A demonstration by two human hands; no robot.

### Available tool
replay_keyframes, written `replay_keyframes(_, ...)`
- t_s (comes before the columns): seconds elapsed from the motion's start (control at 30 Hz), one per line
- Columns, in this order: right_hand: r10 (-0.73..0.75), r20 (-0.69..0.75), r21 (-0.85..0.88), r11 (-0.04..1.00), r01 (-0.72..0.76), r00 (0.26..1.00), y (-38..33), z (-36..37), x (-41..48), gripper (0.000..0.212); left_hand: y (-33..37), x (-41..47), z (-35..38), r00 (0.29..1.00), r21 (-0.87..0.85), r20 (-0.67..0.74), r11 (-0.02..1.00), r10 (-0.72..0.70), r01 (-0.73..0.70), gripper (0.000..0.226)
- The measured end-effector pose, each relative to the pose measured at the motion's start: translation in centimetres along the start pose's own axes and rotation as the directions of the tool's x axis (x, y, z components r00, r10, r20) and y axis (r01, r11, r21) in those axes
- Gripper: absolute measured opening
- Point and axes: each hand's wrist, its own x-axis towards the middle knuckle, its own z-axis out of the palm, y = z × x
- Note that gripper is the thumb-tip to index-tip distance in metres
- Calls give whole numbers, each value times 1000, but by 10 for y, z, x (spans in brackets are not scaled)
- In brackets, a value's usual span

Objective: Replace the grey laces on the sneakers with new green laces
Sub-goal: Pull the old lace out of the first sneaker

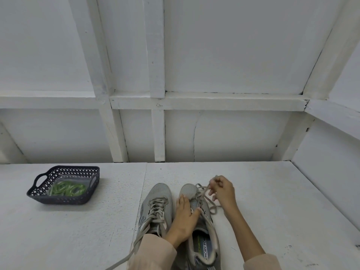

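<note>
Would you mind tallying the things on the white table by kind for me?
Grey sneakers: 2, the left sneaker and the right sneaker
Grey laces: 2, the threaded lace and the loose lace pinched by the right hand
Dark basket: 1
Green lace bundle: 1
Total: 6

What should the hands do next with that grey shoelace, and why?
Probably pull the grey lace out of the next eyelets. The right hand pinches it above the toe of the sneaker that the left hand presses on, and the lace already hangs loose there but is not fully out. The green laces wait in the basket.
</note>
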Motion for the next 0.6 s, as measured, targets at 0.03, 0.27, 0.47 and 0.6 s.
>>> replay_keyframes(0.03, 9, -18, 50, 999, -8, 1000, -2, -2, 2, 9, 0, 0, 0, 1000, 0, -4, 1000, 1, -1, 69)
replay_keyframes(0.27, 122, 280, -296, 955, -35, 952, 12, 0, -10, 22, 3, -1, 1, 1000, 47, -14, 999, 4, -3, 66)
replay_keyframes(0.47, 51, -57, 56, 997, -48, 997, 1, -1, -2, 13, 3, -3, 0, 1000, 52, -5, 999, 5, -5, 67)
replay_keyframes(0.6, 192, 240, -286, 951, -120, 952, 14, 4, -11, 15, 3, -2, 1, 1000, 56, -10, 998, 3, -2, 67)
